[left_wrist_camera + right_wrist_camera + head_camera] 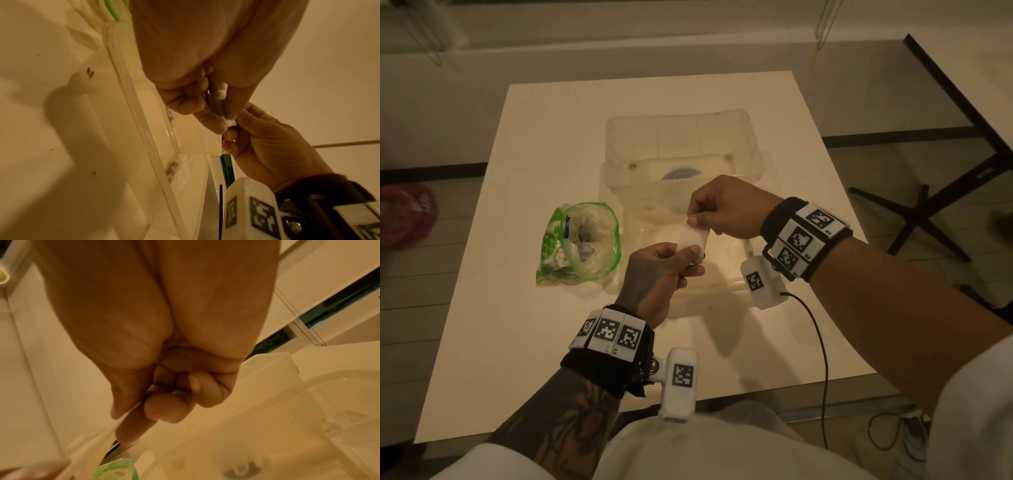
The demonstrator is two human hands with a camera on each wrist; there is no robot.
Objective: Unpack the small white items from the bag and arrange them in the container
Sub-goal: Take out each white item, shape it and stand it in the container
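Both hands hold one small white packet (pixel 692 240) above the near rim of the clear plastic container (pixel 751 144): the left hand (pixel 657 274) pinches its lower end, the right hand (pixel 726 209) pinches its top edge. The container, mid-desk, looks nearly empty, though glare obscures its floor. The green-printed clear bag (pixel 578 240) lies open beside the container's left wall, with contents left. The pale square desk (pixel 517 325) stands on a tiled floor; a dark-edged table (pixel 945 85) sits to the right.

Container (pixel 751 144) sits mid-table (pixel 524 342), bag (pixel 580 240) just left of its near part, on the table. Both hands above container's near end: left hand (pixel 657 274) nearer the person, right hand (pixel 729 209) behind it, small white item (pixel 693 238) between them.
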